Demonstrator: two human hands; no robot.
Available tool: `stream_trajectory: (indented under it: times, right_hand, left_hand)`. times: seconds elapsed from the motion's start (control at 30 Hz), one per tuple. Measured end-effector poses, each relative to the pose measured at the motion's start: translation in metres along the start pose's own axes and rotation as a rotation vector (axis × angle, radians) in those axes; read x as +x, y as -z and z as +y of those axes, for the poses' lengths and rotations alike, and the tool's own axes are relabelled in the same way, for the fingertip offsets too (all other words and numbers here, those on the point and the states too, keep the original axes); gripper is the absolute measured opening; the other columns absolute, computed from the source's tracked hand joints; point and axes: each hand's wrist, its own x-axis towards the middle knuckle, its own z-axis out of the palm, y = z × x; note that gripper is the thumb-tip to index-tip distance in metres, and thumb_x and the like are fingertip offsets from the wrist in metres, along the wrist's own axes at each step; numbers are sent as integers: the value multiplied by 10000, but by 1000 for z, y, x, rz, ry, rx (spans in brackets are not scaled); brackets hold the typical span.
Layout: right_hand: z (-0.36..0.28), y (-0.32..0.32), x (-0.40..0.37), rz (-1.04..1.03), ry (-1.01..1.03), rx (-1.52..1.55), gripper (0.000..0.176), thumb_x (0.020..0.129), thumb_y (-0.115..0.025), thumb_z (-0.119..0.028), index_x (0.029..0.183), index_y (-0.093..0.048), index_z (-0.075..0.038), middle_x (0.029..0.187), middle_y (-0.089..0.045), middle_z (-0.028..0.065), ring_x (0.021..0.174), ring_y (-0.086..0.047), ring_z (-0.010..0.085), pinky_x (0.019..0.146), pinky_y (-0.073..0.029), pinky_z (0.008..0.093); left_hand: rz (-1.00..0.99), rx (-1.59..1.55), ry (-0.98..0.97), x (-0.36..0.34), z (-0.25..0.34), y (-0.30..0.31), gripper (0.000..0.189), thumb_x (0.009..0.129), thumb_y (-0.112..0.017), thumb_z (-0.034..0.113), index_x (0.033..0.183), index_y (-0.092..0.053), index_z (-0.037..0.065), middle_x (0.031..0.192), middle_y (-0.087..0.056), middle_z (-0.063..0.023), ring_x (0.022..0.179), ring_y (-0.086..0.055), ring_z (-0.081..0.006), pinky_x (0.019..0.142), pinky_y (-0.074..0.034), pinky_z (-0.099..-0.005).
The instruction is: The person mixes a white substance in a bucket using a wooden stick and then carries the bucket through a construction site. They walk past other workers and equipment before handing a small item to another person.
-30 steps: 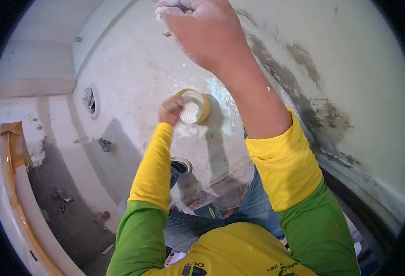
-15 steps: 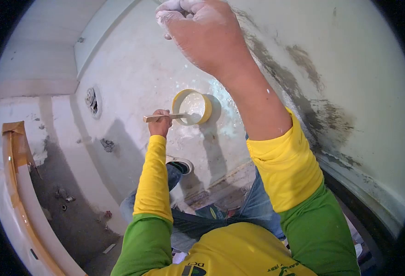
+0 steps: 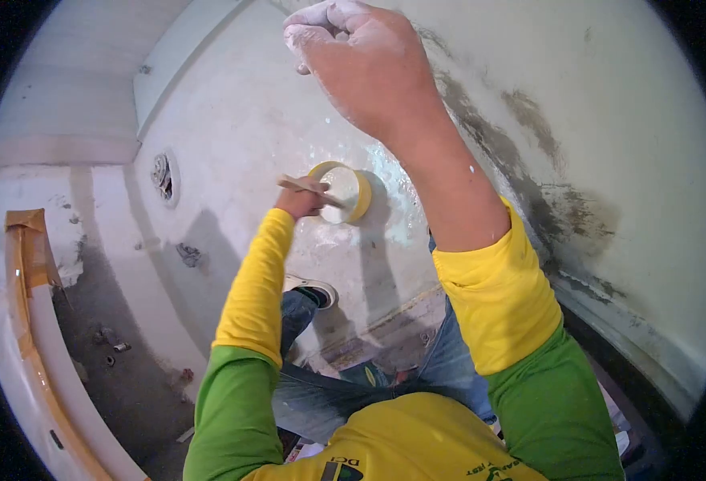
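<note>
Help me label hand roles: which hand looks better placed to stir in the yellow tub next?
Left, I'd judge: the left hand grips the stick, whose far end reaches inside the yellow tub. The right hand is raised away from it, fingers curled.

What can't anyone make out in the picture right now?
All in the head view:
- Whether the raised right hand holds anything: its curled fingers hide it.
- Far end of the stick in the left hand: lost in the white mix.
- Print low on the shirt: cut off by the bottom edge.
- Bits of debris, left: too small.
</note>
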Motion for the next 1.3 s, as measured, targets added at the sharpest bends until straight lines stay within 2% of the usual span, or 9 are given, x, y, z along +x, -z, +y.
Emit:
stream_trajectory:
  times: [0.03, 0.07, 0.13, 0.3, 0.4, 0.67, 0.73, 0.83, 1.3]
  right_hand:
    - [-3, 3, 0, -17, 1, -35, 298, 837, -542, -241, 964, -660, 2, 906, -663, 210, 895, -645, 321, 807, -489, 355]
    - [-5, 6, 0, -32, -1, -72, 301, 836, -542, -241, 968, -659, 3, 903, -663, 210, 892, -646, 321, 803, -489, 357]
    - [-11, 12, -2, -59, -39, -55, 302, 835, -542, -239, 969, -658, 5, 902, -662, 212, 889, -645, 324, 799, -490, 358]
    - [-6, 2, -4, -51, -43, -57, 310, 833, -535, -238, 969, -655, 12, 905, -660, 218, 895, -642, 333, 800, -488, 360]
    - [-1, -1, -3, -20, -17, -60, 315, 835, -528, -241, 971, -656, 12, 910, -659, 219, 904, -640, 335, 808, -485, 361]
    - [2, -1, -4, -13, 7, -27, 311, 836, -525, -238, 966, -658, 12, 917, -659, 220, 913, -637, 335, 817, -481, 360]
    - [-4, 5, -4, -35, -5, -34, 306, 835, -529, -234, 963, -658, 12, 915, -659, 219, 910, -637, 335, 816, -482, 361]
    - [-8, 6, -2, -54, -33, -63, 297, 833, -537, -230, 959, -659, 10, 910, -658, 218, 904, -639, 336, 814, -484, 362]
    - [2, -4, -7, -10, 1, -61, 289, 833, -551, -230, 959, -661, 5, 920, -657, 217, 906, -636, 338, 809, -488, 362]
  left_hand:
    - [84, -29, -265, 9, -64, -1, 276, 743, -618, 71, 1015, -650, 34, 780, -631, -109, 620, -607, -201, 534, -489, -297]
    - [-53, -404, 328, -5, -2, 33, 138, 763, -596, 21, 898, -569, 38, 1039, -647, -166, 772, -637, -203, 568, -539, -303]
    - [-67, -734, 313, -1, -18, 41, 157, 741, -605, -22, 821, -494, 54, 1048, -650, -166, 781, -631, -182, 564, -540, -292]
    - [-199, -266, -214, 13, 27, 78, 152, 732, -602, -39, 757, -490, 59, 994, -665, -91, 799, -616, -170, 620, -512, -305]
    - [-287, -268, -89, 23, 69, 91, 155, 705, -558, -70, 711, -465, 54, 1068, -662, -114, 1009, -602, -213, 789, -504, -307]
    - [-110, 576, -258, 11, 6, 109, 331, 773, -526, 11, 1061, -665, 100, 978, -665, -107, 803, -598, -155, 745, -495, -287]
    - [-137, 162, 159, -17, -16, 109, 278, 717, -605, 30, 988, -648, 74, 1007, -671, -76, 877, -616, -215, 749, -487, -316]
    - [32, -359, 129, -56, -32, 90, 53, 737, -564, -45, 746, -553, 6, 1022, -674, -83, 732, -553, -147, 670, -469, -236]
    - [-60, 50, 104, -8, 10, 103, 91, 782, -553, 38, 852, -607, 15, 1020, -682, -97, 831, -615, -193, 693, -489, -302]
